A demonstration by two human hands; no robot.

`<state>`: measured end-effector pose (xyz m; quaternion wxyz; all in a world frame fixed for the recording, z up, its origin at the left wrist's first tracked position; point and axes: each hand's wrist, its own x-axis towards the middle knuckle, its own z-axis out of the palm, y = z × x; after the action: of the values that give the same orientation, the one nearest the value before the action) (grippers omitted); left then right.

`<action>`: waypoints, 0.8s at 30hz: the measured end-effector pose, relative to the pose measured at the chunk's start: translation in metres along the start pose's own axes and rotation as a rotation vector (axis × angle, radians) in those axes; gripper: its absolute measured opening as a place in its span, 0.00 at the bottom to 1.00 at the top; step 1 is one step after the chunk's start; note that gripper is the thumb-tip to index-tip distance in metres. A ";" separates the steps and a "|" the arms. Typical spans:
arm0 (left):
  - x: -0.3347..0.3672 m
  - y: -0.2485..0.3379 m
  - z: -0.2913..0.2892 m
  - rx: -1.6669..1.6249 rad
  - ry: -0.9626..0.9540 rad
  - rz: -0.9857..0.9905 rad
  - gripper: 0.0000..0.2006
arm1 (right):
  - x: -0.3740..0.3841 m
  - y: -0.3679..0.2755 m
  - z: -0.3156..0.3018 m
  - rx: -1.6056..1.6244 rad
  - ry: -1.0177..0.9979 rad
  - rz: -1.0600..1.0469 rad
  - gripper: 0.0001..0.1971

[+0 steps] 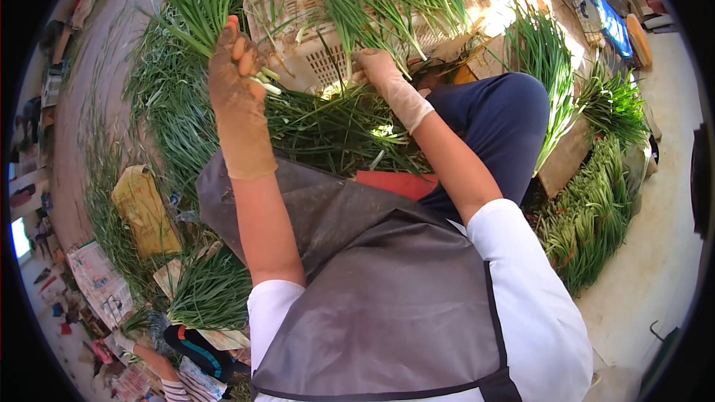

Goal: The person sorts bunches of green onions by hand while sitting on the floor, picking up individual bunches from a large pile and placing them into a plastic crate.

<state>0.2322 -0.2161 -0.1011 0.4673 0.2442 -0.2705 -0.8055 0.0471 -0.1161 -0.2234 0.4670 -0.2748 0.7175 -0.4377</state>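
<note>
My left hand (pixel 237 67), in a soiled tan glove with the fingertips showing, is closed round a bunch of garlic chives (pixel 199 11). Their green leaves fan upward from the fist, and pale stalk ends (pixel 268 80) poke out on its right side. My right hand (pixel 377 73) wears a thin whitish glove and is at the near side of an upturned-looking plastic crate (pixel 320 63). Its fingers are bent together at the white end of a stalk among the loose chives (pixel 357 0) lying over the crate; part of that grip is hidden.
Heaped chives (pixel 167 97) cover the ground left of the crate, with a yellow sack (pixel 147 211) nearby. Sorted bunches (pixel 596 208) stand at the right. Beneath my hands lies a pile of loose leaves (pixel 335 123). Another person's arm (pixel 156 363) shows at lower left.
</note>
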 end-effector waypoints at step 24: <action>-0.009 -0.070 -0.060 0.388 0.356 -0.270 0.10 | -0.081 0.016 0.026 -0.063 -0.085 -0.092 0.20</action>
<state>0.2313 -0.1914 -0.1902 0.3404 0.5003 -0.2985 -0.7381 0.1049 -0.0531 -0.2070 0.4677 -0.3404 0.6971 -0.4236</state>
